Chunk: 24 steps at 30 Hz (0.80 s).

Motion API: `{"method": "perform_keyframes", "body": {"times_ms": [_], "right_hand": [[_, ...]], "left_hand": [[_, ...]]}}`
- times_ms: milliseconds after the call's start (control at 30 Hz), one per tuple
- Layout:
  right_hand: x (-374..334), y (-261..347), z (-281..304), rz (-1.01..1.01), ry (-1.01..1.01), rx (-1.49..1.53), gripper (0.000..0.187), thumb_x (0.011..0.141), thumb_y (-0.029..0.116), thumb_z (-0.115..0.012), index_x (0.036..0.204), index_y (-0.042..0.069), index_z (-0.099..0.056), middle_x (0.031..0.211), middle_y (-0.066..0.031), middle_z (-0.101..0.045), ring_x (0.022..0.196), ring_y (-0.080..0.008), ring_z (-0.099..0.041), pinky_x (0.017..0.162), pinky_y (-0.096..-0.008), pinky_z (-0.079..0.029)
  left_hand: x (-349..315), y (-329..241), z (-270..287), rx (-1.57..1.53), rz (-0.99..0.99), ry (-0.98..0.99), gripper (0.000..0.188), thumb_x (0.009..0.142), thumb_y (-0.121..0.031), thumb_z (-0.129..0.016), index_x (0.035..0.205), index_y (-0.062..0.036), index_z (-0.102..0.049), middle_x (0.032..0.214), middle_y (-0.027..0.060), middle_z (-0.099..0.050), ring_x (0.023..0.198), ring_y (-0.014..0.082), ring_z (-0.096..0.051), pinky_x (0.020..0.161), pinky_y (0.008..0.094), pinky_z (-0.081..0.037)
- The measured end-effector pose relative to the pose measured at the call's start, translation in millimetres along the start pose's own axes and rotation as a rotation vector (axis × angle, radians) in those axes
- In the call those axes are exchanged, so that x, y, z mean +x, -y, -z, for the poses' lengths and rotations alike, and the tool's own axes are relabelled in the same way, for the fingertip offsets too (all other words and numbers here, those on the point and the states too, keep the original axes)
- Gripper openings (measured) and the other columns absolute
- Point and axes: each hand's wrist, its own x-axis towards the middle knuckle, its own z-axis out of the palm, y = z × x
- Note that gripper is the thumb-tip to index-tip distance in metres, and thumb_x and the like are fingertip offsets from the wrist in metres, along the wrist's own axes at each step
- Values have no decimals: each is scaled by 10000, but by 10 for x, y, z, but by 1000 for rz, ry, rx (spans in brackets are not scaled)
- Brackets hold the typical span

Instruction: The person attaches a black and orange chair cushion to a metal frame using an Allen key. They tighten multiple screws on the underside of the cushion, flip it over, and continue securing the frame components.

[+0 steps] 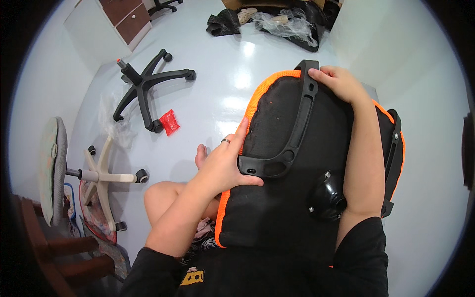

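Note:
A black chair cushion point(277, 213) with orange mesh edging lies across my lap, its black fabric side up. On its left half rests a curved black plastic armrest point(298, 123) with slotted holes at its ends. My left hand point(222, 166) grips the armrest's near end, thumb over the fabric and fingers along the orange edge. At the far end, my right hand point(341, 85) holds the armrest with its thumb on top; its other fingers are partly hidden. Below my right forearm, a glossy black domed part point(326, 198) with bolts sits on the cushion.
A second black armrest point(393, 151) is at the cushion's right side. On the floor stand a black five-star chair base point(143, 81), a red packet point(169, 123) and a cream swivel chair point(104, 175). Farther back lie clear plastic wrapping point(287, 24) and black packaging point(223, 23).

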Motion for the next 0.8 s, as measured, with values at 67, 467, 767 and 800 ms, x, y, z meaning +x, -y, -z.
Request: {"method": "perform_keyframes", "body": {"times_ms": [67,467,767,800], "right_hand": [[0,29,-7,-8,7,8,665,789,680,-499,747,29,-632,677,-103,-584,673,-215,-562,656,-343,-434],[-104,214,72,86,-41,-44,669,762,684,-538,709,20,-603,647,-97,-568,653,-203,-552,640,-342,-428],[-343,281,297,91,-155,28,596,792,614,-562,717,24,-606,639,-63,-554,636,-161,-536,616,-314,-420],[-362,265,334,84,-161,25,590,793,609,-565,720,25,-608,641,-61,-556,636,-157,-535,616,-312,-420]], "left_hand": [[-33,89,-58,10,-72,-60,1358,431,-489,-877,1491,-219,-72,1314,173,-453,1197,366,-454,967,649,-252],[-250,72,-24,-31,-186,-162,920,490,-313,-892,1290,-200,-452,1126,123,-538,1005,307,-524,919,416,-400],[-300,-29,75,-87,-324,-183,846,568,-351,-836,1300,-190,-445,1106,135,-520,1029,325,-538,909,421,-406],[-282,-42,85,-117,-355,-176,805,607,-344,-807,1307,-194,-438,1092,137,-507,1012,320,-544,911,440,-398]]}}
